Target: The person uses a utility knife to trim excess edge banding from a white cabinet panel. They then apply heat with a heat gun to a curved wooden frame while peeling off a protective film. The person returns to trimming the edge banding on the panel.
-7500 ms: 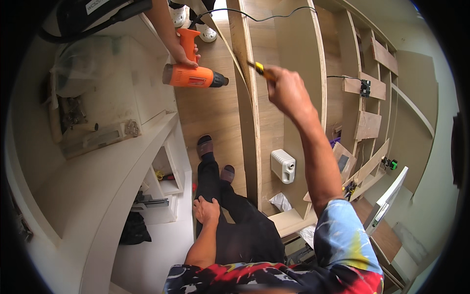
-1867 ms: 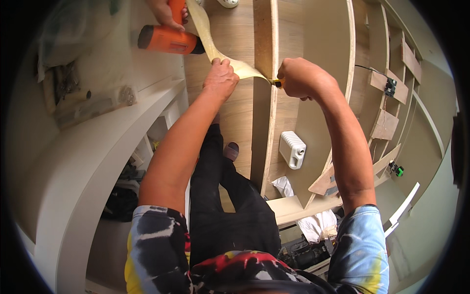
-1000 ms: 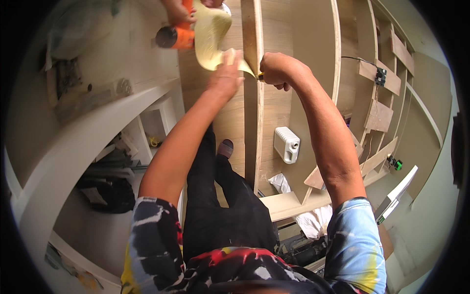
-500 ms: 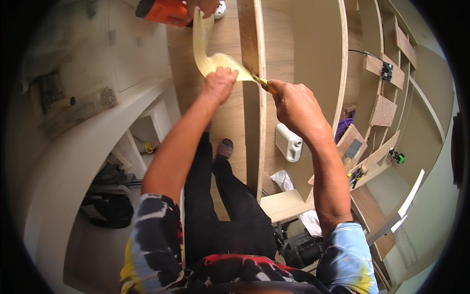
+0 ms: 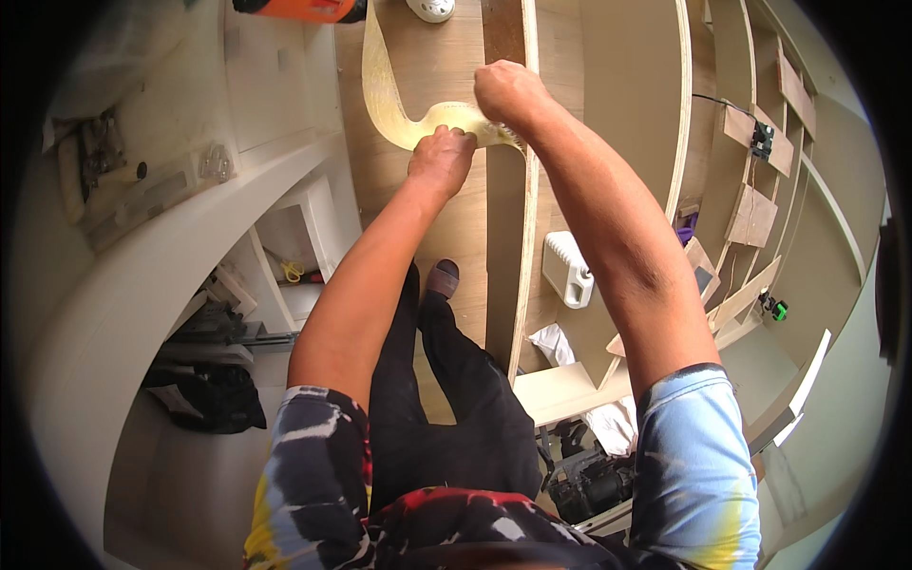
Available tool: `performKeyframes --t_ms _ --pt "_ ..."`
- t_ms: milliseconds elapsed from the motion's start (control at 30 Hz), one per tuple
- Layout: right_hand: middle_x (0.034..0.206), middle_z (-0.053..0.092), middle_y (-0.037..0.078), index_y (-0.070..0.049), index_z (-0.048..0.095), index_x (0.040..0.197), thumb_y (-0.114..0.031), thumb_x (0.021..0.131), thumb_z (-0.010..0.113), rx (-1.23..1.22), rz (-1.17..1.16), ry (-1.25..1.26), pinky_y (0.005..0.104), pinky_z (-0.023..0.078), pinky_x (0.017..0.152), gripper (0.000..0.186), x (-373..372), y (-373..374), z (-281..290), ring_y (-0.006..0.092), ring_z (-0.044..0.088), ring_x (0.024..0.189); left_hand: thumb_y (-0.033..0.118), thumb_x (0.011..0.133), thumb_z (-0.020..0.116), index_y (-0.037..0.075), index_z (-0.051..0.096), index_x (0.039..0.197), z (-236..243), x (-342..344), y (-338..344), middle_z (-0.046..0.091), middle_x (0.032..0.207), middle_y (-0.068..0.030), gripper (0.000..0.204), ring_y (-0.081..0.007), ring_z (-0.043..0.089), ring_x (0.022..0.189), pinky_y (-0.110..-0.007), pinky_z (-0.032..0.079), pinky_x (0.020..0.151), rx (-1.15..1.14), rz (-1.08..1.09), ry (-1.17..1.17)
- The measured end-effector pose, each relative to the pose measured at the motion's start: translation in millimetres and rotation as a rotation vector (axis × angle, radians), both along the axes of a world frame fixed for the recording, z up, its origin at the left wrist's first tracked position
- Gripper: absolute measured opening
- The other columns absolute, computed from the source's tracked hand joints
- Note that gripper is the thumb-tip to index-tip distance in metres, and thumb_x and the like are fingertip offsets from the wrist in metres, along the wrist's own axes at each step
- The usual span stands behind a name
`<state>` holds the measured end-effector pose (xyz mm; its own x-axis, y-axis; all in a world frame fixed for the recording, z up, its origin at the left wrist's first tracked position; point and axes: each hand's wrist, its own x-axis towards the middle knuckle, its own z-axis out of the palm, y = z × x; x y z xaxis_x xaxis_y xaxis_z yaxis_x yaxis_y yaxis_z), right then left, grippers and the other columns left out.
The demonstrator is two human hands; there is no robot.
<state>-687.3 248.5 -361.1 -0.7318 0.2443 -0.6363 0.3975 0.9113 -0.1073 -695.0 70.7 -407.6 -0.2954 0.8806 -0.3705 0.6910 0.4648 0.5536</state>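
A pale yellow flexible strip [image 5: 380,90] hangs in a curve from the top of the view and bends across to the edge of an upright wooden board [image 5: 506,237]. My left hand [image 5: 443,161] is closed on the strip's lower bend, fingers pinching it from the near side. Beyond it and to the right, my right hand [image 5: 513,92] is a closed fist over the strip's end, beside the board's top edge. The yellow utility knife seen in that hand earlier is now hidden by the fist.
An orange and black power tool [image 5: 309,9] is at the top left, beside the strip. Right of the board stand a white jug [image 5: 568,271] and another upright panel [image 5: 635,114]. A black bag [image 5: 211,389] lies in the left-hand cabinet.
My right hand has moved up and left, over the strip's end, and the knife has gone from sight. The orange tool has shifted up-left; another person's hand on it has left the view.
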Motion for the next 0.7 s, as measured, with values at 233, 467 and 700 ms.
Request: performKeyframes --t_ms 233,467,700 --pt "0.093 0.077 0.023 0.001 0.079 0.095 0.006 0.075 0.061 -0.079 0.098 -0.434 0.0466 0.062 0.074 0.028 -6 0 141 0.0351 0.077 0.085 0.008 0.095 0.051 0.007 0.071 0.103 0 2 -7 0.073 0.107 -0.0163 0.021 -0.0354 0.067 0.108 -0.047 0.057 0.091 -0.043 -0.081 0.048" --pt "0.073 0.074 0.013 -0.004 0.079 0.093 -0.002 0.081 0.057 -0.08 -0.086 -0.262 0.0418 0.061 0.061 0.025 -32 -8 191 0.0234 0.074 0.067 0.006 0.095 0.053 0.011 0.072 0.113 1 16 -19 0.071 0.111 -0.0123 0.026 -0.0316 0.065 0.114 -0.045 0.059 0.09 -0.06 0.027 0.056" --pt "0.092 0.077 0.02 -0.005 0.08 0.103 -0.001 0.086 0.06 0.094 0.101 0.053 0.0465 0.06 0.079 0.027 7 1 204 0.0364 0.076 0.082 0.004 0.093 0.056 0.013 0.072 0.117 -14 15 -21 0.069 0.108 -0.0104 0.03 -0.032 0.064 0.111 -0.046 0.059 0.088 0.031 0.121 0.08"
